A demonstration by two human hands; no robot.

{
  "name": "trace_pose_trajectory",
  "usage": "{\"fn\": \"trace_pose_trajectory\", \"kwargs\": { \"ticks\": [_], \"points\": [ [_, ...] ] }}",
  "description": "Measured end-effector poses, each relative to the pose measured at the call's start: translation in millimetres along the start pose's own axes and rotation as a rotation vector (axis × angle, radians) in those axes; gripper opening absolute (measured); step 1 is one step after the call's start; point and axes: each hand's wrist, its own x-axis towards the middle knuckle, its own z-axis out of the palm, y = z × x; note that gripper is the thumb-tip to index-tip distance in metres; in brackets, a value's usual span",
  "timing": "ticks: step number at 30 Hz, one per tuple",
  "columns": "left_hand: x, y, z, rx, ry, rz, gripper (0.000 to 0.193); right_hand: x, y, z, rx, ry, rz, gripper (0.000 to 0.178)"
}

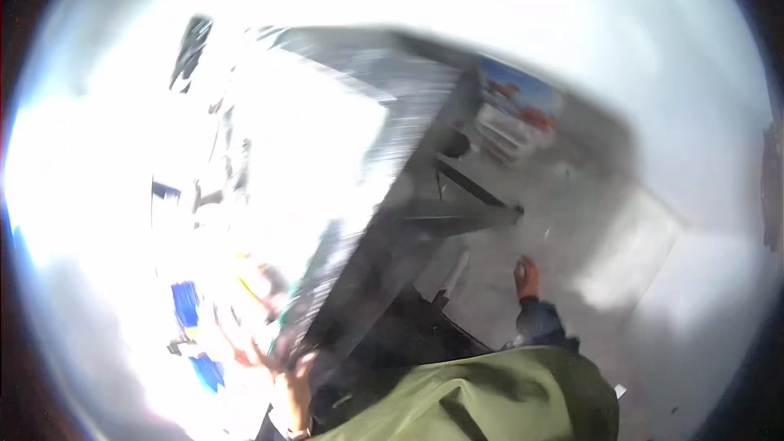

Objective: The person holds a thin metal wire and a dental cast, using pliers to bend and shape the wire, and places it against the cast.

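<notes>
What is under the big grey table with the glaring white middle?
Dark straight bars poke out from beneath the big grey table, near a round black thing too blurry to name. The tabletop covers whatever is farther underneath, so that can't be seen.

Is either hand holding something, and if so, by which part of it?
The right hand shows nothing held. For the left hand, it cannot be told: blur and glare hide whether it grips any nearby clutter.

Pale wall (674, 73) blurred at two o'clock; grey floor (572, 216) seen at three; counter (416, 86) washed out toward eleven by glare at nine.
</notes>
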Motion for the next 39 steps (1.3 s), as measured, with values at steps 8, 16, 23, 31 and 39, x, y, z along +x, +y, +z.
{"fn": "trace_pose_trajectory", "kwargs": {
  "ticks": [8, 16, 23, 31, 39],
  "points": [
    [30.0, 26.8, -11.6, -0.257, 0.133, 0.355, 0.075, 15.0, -53.1, -100.3, 0.351, 0.243, 0.325, 0.027],
    [-7.8, -35.1, -47.2, -1.504, 0.091, 0.411, 0.051, 35.1, -487.6, -206.6, 0.351, 0.646, -0.866, 0.035],
    [-53.4, -145.3, -68.7, -1.878, -0.04, 0.027, 0.035, -134.1, -570.6, -55.0, 0.703, -0.301, -1.763, 0.055],
    [-132.3, -159.0, -109.6, -2.321, 0.115, -0.412, 0.028, -242.2, -579.4, -27.8, 0.967, -0.831, -1.648, 0.082],
    [-142.0, -181.7, -121.1, -2.16, 0.247, -0.362, 0.007, -265.7, -592.7, -20.7, 1.15, -1.269, -1.65, 0.075]
  ]
}}
